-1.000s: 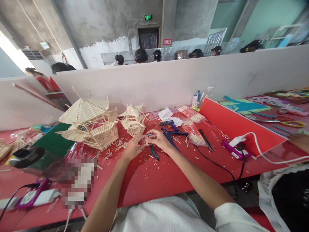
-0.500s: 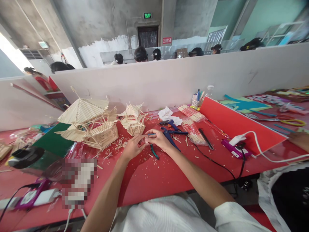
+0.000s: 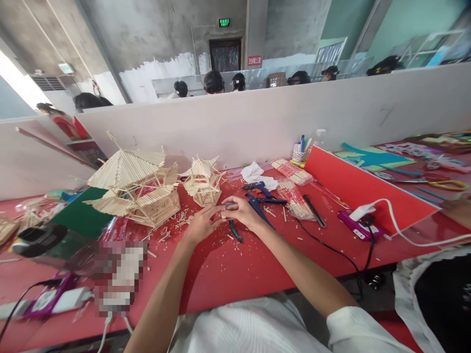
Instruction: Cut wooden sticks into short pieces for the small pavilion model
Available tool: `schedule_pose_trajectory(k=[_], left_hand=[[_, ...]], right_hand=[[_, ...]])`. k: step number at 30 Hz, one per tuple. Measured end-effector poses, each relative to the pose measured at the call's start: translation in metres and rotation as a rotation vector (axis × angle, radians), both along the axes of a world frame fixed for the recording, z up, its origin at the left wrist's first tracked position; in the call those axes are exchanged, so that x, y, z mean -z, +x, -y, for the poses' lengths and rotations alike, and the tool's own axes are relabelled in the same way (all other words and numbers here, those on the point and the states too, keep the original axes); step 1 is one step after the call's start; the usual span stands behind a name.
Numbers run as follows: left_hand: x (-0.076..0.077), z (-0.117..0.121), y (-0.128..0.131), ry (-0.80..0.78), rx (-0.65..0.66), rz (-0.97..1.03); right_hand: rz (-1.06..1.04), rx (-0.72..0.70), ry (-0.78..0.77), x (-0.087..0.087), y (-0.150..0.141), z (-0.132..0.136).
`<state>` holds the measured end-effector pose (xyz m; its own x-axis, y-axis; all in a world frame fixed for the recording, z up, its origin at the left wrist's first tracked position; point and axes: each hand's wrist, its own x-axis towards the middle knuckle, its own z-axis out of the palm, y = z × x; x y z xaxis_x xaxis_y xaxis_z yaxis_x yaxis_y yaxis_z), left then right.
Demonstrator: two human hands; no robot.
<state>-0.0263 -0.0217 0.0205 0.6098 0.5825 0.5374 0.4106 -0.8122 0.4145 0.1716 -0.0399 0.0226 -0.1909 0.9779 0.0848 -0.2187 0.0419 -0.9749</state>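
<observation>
My left hand (image 3: 200, 224) and my right hand (image 3: 242, 212) meet over the red table (image 3: 228, 274), fingertips pinched together around something small that I cannot make out. A teal-handled cutter (image 3: 234, 230) lies just under the right hand. The small stick pavilion (image 3: 203, 182) stands right behind the hands. The large stick pavilion (image 3: 134, 186) stands to the left. Wood chips are scattered around the hands.
Blue-handled pliers (image 3: 259, 196), packets of sticks (image 3: 294, 198), crumpled tissue (image 3: 253, 174) and a pen cup (image 3: 300, 154) lie behind and right. A purple glue gun (image 3: 358, 225) with cords sits right. A white partition (image 3: 257, 117) runs behind. Another person's hand (image 3: 456, 208) is far right.
Nothing has visibly changed in the hands beyond a slight shift; they stay pinched together at the same spot.
</observation>
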Motion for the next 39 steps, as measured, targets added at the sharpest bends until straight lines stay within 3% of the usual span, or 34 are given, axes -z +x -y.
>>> schedule_pose_trajectory(k=[7,14,19,22,26,32,39], left_hand=[[-0.013,-0.01,-0.02,-0.071,-0.212,-0.086],[-0.009,-0.012,-0.029,-0.297,-0.081,-0.432],[-0.001,-0.01,-0.026,-0.369,-0.071,-0.414],[-0.001,-0.01,-0.026,-0.353,-0.053,-0.334],[-0.006,-0.01,-0.02,-0.326,-0.057,-0.076],[-0.009,-0.005,-0.001,-0.591,-0.057,0.414],[-0.006,0.0,0.009,-0.762,-0.073,0.541]], right_hand=[[-0.011,0.106,0.039,0.0,0.0,-0.003],[0.032,0.102,0.084,0.0,0.0,-0.003],[0.038,0.09,0.07,0.003,0.001,-0.005],[0.015,0.095,0.052,0.005,0.001,-0.007],[0.014,0.122,0.053,0.006,0.002,-0.009],[0.022,0.108,0.03,0.01,0.0,-0.008],[-0.004,0.067,-0.004,0.01,-0.005,-0.005]])
